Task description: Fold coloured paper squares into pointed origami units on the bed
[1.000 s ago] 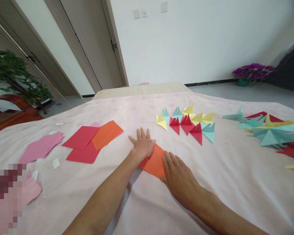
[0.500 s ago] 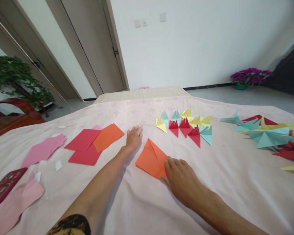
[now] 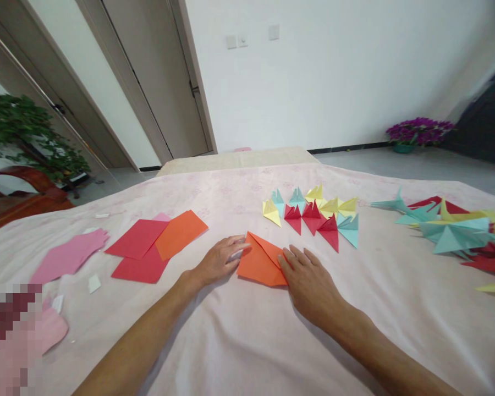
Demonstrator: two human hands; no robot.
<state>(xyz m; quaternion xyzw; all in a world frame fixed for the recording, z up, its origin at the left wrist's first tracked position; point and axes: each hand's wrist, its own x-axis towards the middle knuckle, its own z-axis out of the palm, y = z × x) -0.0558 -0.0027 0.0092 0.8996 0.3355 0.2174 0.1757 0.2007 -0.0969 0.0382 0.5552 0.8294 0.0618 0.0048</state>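
Observation:
A partly folded sheet of orange paper (image 3: 259,264) lies in front of me, its flaps forming a slanting crease on top. At its left edge is my left hand (image 3: 223,258), fingers extended and fingertips at the upper left corner. My right hand (image 3: 307,275) grips the right side of the paper, with the fingers over the edge and the thumb hidden. Beyond the paper stand several small folded paper cranes (image 3: 312,216) in red, yellow and light blue.
On the left lie red sheets (image 3: 136,239), another orange sheet (image 3: 181,234), pink sheets (image 3: 70,253) and a white scrap (image 3: 94,284). A pile of folded paper pieces (image 3: 449,231) sits at right. A pale pink cloth (image 3: 231,352) covers the table. A wooden chair (image 3: 28,192) stands far left.
My left hand has come back towards me, from beyond the paper to its left edge. The orange paper has shifted slightly right and turned, with my right hand still on it.

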